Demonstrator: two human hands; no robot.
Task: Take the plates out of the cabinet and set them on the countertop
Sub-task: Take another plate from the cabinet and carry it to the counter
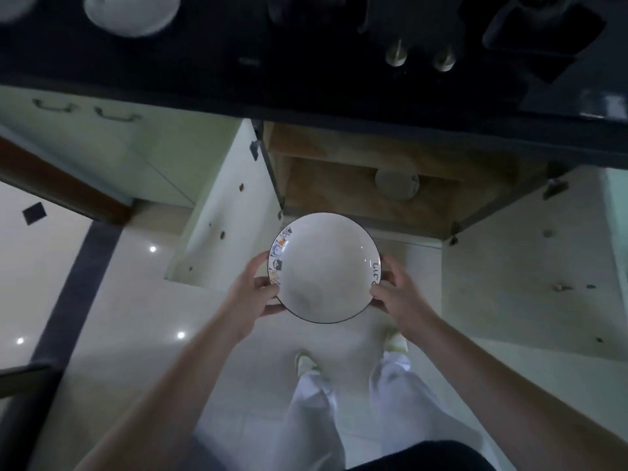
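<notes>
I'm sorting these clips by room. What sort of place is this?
Most likely a home kitchen. A dark countertop runs above pale cabinets with an open cabinet below it, a plate is held in both hands, and another plate sits on the countertop.

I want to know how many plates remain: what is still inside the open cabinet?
One round pale dish lies on the wooden shelf of the cabinet. The countertop hides the space further back.

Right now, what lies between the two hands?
In the head view, only the plate, gripped at opposite rims by the left hand and right hand.
</notes>
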